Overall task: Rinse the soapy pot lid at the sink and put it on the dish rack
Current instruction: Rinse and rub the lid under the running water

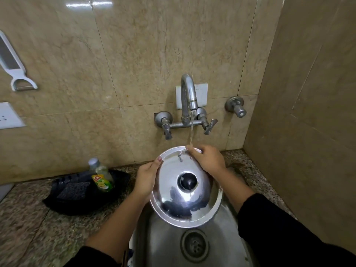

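Note:
A round steel pot lid with a black knob is held tilted above the steel sink. My left hand grips its left rim, thumb on top. My right hand rests on the far rim, fingers lying on the lid's top surface. Water runs from the wall tap and lands at the far rim by my right fingers. No dish rack is in view.
A black tray on the granite counter to the left holds a scrub pad and a dish soap bottle. A peeler hangs on the tiled wall. A side wall stands close on the right. The drain lies below the lid.

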Action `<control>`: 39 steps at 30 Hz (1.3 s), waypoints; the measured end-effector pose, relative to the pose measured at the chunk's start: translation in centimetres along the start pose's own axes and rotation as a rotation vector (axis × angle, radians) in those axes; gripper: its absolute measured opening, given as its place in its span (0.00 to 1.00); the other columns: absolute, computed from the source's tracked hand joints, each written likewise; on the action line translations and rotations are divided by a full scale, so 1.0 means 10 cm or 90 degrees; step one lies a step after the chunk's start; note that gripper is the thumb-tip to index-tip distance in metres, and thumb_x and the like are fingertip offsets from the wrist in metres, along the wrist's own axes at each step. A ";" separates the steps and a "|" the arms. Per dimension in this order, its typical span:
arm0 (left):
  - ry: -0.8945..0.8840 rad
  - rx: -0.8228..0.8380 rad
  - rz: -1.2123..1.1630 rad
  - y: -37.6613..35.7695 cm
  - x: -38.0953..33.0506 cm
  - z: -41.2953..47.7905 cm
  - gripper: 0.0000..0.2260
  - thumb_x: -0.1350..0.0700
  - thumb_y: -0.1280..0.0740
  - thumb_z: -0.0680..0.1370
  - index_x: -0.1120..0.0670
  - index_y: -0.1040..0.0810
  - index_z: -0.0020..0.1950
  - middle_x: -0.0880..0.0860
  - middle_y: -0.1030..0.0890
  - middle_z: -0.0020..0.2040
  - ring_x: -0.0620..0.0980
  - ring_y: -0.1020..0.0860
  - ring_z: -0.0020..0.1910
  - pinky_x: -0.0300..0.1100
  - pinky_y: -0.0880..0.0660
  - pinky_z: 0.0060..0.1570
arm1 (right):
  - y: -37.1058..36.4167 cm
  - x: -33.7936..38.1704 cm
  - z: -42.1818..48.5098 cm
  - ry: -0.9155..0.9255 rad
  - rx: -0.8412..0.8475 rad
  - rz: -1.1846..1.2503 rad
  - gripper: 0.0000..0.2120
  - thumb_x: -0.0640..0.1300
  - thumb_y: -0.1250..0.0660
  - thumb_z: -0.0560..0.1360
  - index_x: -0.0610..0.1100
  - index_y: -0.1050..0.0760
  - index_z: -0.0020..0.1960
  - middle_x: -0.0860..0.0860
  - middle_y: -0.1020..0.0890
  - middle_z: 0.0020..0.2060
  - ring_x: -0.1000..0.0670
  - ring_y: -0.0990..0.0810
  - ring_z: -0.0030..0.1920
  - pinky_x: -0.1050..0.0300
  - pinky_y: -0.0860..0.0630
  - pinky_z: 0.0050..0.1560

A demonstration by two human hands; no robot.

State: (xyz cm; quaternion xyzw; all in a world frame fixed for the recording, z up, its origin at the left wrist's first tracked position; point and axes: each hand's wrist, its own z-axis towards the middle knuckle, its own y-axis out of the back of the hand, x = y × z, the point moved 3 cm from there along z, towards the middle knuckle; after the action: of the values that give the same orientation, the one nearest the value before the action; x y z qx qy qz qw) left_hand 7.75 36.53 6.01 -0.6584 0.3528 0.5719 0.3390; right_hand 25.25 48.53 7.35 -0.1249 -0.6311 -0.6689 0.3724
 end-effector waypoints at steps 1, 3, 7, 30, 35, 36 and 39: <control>0.005 -0.010 -0.015 0.00 0.03 -0.02 0.13 0.51 0.35 0.78 0.58 0.18 0.42 0.55 0.15 0.38 0.52 0.18 0.37 0.41 0.23 0.39 | 0.00 -0.09 -0.01 -0.064 -0.009 -0.001 0.32 0.74 0.48 0.72 0.48 0.20 0.42 0.50 0.17 0.38 0.47 0.20 0.41 0.54 0.26 0.40; 0.029 0.022 0.005 -0.02 0.07 -0.04 0.13 0.50 0.36 0.78 0.56 0.17 0.42 0.53 0.15 0.38 0.52 0.17 0.39 0.41 0.22 0.39 | -0.05 -0.11 -0.02 -0.075 -0.010 -0.049 0.37 0.75 0.51 0.71 0.46 0.19 0.41 0.47 0.17 0.37 0.45 0.19 0.40 0.51 0.22 0.43; 0.027 0.140 0.123 -0.09 -0.09 -0.01 0.14 0.47 0.36 0.78 0.56 0.17 0.43 0.55 0.15 0.40 0.53 0.17 0.40 0.42 0.23 0.43 | -0.06 0.24 0.00 0.078 0.053 -0.073 0.32 0.74 0.42 0.69 0.45 0.30 0.29 0.48 0.23 0.27 0.49 0.25 0.29 0.53 0.31 0.32; 0.090 -0.163 -0.020 0.01 0.15 0.01 0.16 0.50 0.38 0.79 0.58 0.24 0.37 0.56 0.22 0.34 0.52 0.25 0.33 0.41 0.29 0.34 | -0.31 -0.49 -0.39 0.178 0.060 -0.039 0.24 0.55 0.56 0.81 0.55 0.41 0.76 0.55 0.42 0.77 0.52 0.51 0.78 0.52 0.54 0.74; 0.083 -0.199 0.023 -0.34 0.09 0.10 0.19 0.48 0.39 0.79 0.62 0.21 0.38 0.55 0.24 0.31 0.54 0.26 0.31 0.42 0.31 0.32 | -0.35 -0.10 -0.19 -0.014 -0.050 0.135 0.13 0.49 0.45 0.82 0.50 0.22 0.57 0.48 0.24 0.59 0.45 0.32 0.63 0.49 0.36 0.62; 0.080 -0.200 0.030 -0.39 0.09 0.12 0.20 0.48 0.39 0.79 0.63 0.20 0.40 0.55 0.23 0.31 0.54 0.25 0.33 0.42 0.29 0.33 | -0.35 0.03 -0.21 0.039 -0.053 0.008 0.12 0.51 0.45 0.81 0.49 0.24 0.56 0.48 0.24 0.58 0.45 0.30 0.61 0.48 0.33 0.59; 0.063 -0.171 0.040 -0.39 0.07 0.17 0.19 0.47 0.39 0.79 0.61 0.21 0.37 0.55 0.21 0.32 0.55 0.22 0.34 0.44 0.26 0.35 | -0.27 0.23 -0.26 0.252 -0.102 -0.184 0.12 0.52 0.44 0.80 0.46 0.27 0.54 0.47 0.22 0.53 0.45 0.26 0.53 0.49 0.27 0.50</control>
State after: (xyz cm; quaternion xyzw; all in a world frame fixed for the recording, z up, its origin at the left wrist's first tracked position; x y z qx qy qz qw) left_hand 10.26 39.98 5.24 -0.7139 0.3098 0.5911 0.2119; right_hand 22.66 45.12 6.33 0.0710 -0.5019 -0.7747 0.3781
